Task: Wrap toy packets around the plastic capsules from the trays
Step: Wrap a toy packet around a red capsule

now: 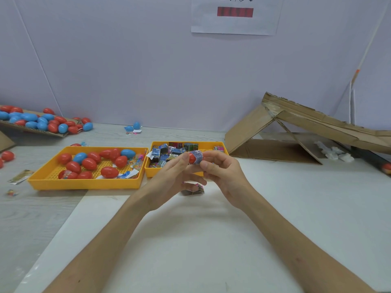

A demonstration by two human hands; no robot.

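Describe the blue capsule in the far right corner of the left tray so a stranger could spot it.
On the table, find the left yellow plastic tray, the one holding egg-shaped capsules. In its far right corner lies the blue egg-shaped plastic capsule. The tray's other blue capsule sits further left, surrounded by red capsules.

Bare from the lower edge up to the wrists: left forearm (pixel 105 240) and right forearm (pixel 296 235), with skin showing all the way. Left hand (pixel 171 176) and right hand (pixel 224 176) likewise bare, slim-fingered, nails short. On the right forearm, one small faint mark; on the left, a tiny dark speck.
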